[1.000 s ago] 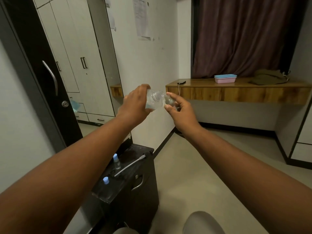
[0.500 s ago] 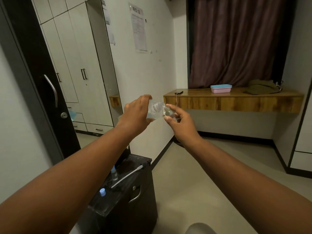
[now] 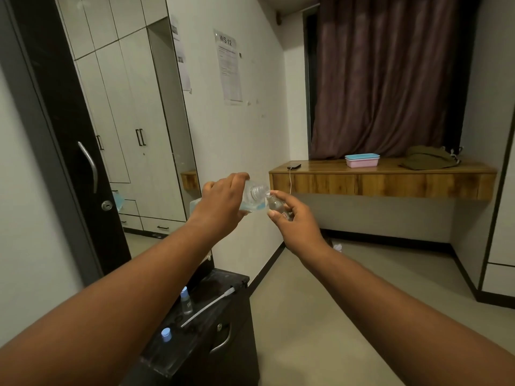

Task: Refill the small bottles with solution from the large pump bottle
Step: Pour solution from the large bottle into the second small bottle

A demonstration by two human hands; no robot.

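Both arms reach forward at chest height, well out over the floor (image 3: pixel 320 316). The left hand (image 3: pixel 223 203) wraps round the body of the big bottle (image 3: pixel 255 197), fingers (image 3: pixel 237 178) curled over its top side and thumb below, tipping it sideways so its open threaded neck points right. The right hand (image 3: pixel 295 221) holds the small bottle (image 3: pixel 274 205) by a pinch, thumb in front and fingers behind it, roughly upright with its mouth just under the big bottle's neck; whether the two rims touch cannot be told.

The big bottle is clear plastic with a shallow pool of pale blue liquid lying along its lower side. The small bottle is clear too; how full it is cannot be made out.

Below the left forearm stands a dark cabinet (image 3: pixel 223 330) with a glossy top. On it a capped vial (image 3: pixel 186 300) stands upright, a second vial (image 3: pixel 166 335) with a blue cap stands nearer the camera, and the pump tube (image 3: pixel 206 306) lies slanted between the first vial and the cabinet's right edge.

The hands hang in open air, well apart from the wall (image 3: pixel 245 135) behind them and from the wooden bench (image 3: pixel 381 181) at right, which carries a pink box (image 3: pixel 362 160), a phone (image 3: pixel 294 166) and folded cloth (image 3: pixel 429 160). A dark door (image 3: pixel 69 162) stands at left.
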